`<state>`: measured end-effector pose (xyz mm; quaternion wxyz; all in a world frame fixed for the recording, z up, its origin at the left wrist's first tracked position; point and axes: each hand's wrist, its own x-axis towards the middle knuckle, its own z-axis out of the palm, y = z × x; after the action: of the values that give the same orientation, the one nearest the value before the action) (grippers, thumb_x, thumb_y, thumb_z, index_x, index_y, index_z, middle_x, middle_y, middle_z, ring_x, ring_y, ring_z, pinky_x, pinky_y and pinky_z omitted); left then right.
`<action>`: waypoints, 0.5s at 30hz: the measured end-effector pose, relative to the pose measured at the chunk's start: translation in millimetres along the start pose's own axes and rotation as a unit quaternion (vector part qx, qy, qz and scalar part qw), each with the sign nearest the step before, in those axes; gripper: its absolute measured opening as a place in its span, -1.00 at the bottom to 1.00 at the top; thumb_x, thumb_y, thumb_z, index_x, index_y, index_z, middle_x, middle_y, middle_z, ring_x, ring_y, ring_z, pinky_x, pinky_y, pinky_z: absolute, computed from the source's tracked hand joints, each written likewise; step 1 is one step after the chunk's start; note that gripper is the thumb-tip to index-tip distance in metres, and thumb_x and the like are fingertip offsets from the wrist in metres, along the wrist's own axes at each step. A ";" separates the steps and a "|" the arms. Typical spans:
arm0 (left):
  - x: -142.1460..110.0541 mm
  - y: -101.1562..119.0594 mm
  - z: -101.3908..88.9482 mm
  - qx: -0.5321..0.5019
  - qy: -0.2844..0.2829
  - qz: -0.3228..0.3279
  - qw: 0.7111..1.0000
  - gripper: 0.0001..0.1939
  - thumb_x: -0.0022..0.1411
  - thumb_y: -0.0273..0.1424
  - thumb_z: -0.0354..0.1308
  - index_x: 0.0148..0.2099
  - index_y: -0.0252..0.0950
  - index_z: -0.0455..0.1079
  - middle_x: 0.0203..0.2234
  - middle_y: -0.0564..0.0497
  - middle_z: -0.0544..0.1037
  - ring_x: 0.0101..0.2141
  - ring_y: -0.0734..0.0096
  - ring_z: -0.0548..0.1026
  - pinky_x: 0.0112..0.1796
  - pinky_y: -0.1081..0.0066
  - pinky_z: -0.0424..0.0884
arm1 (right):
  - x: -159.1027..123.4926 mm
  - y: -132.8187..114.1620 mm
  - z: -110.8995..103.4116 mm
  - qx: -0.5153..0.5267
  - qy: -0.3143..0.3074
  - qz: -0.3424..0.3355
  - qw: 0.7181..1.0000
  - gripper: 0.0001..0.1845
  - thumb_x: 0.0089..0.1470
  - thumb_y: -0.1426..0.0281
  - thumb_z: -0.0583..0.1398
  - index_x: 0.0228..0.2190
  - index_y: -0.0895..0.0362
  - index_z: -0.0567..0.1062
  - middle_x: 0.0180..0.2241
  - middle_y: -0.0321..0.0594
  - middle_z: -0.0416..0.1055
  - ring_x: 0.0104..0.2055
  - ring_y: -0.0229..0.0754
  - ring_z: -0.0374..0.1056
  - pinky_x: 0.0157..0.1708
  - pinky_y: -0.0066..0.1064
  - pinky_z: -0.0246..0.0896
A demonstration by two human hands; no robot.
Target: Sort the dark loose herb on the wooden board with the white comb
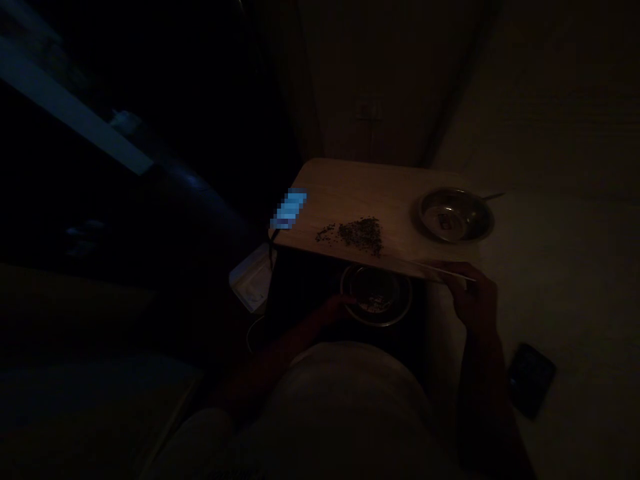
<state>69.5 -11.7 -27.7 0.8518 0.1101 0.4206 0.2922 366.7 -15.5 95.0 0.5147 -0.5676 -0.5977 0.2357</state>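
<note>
Two hands' fingers grip: left hand, a round silver metal bowl; right hand, a thin pale stick. Tiny black grains lie past the left fingers on a brown wooden table. Probably sweeping; next needs the bowl underneath.

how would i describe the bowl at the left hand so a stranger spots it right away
Find the wooden board in the middle. Below its near edge in the picture, the left hand holds a round metal bowl by its left rim. Unlike the other metal bowl, it is not on the board.
</note>
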 end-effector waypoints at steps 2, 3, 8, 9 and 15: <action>-1.4 0.8 2.6 -0.001 0.000 0.003 1.000 -0.67 -0.02 -0.61 0.21 -0.13 -0.49 0.50 -0.33 -0.17 0.66 -0.12 0.05 0.58 0.08 0.15 0.31 | 0.6 0.1 0.8 -0.001 0.003 -0.004 1.000 -0.88 0.10 0.30 0.25 -0.33 0.05 0.58 -0.26 -0.22 0.57 -0.18 -0.11 0.49 -0.15 -0.26 0.37; -2.2 1.4 3.9 0.000 0.001 0.003 1.000 -0.66 -0.02 -0.61 0.20 -0.13 -0.48 0.50 -0.33 -0.17 0.66 -0.10 0.04 0.58 0.09 0.14 0.31 | 0.8 0.2 1.1 0.000 0.000 -0.006 1.000 -0.88 0.11 0.30 0.24 -0.33 0.05 0.58 -0.26 -0.22 0.57 -0.18 -0.11 0.49 -0.15 -0.26 0.37; -6.9 3.7 8.7 0.010 0.000 0.005 1.000 -0.64 -0.04 -0.60 0.17 -0.12 -0.47 0.51 -0.32 -0.19 0.66 -0.04 -0.01 0.54 0.10 0.11 0.29 | 0.5 0.3 1.3 0.003 -0.021 -0.005 1.000 -0.85 0.12 0.29 0.22 -0.30 0.05 0.58 -0.23 -0.20 0.57 -0.16 -0.09 0.48 -0.15 -0.23 0.38; -7.8 3.9 9.1 0.008 -0.006 0.008 1.000 -0.63 -0.05 -0.59 0.18 -0.11 -0.47 0.51 -0.31 -0.21 0.66 -0.03 -0.04 0.53 0.10 0.10 0.30 | 0.3 0.4 1.0 0.002 -0.022 -0.004 1.000 -0.84 0.12 0.28 0.22 -0.30 0.05 0.58 -0.23 -0.19 0.56 -0.16 -0.09 0.48 -0.15 -0.23 0.38; -9.9 4.6 9.6 0.007 -0.018 0.013 1.000 -0.59 -0.08 -0.57 0.19 -0.09 -0.48 0.51 -0.30 -0.23 0.65 -0.02 -0.09 0.52 0.06 0.12 0.32 | -0.8 5.7 -3.1 0.005 -0.021 -0.015 1.000 -0.86 0.11 0.30 0.25 -0.30 0.06 0.58 -0.23 -0.20 0.56 -0.16 -0.10 0.48 -0.15 -0.25 0.37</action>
<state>70.5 -13.2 -13.3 0.8545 0.1265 0.4060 0.2984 371.8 -15.8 90.8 0.5080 -0.5511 -0.6159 0.2427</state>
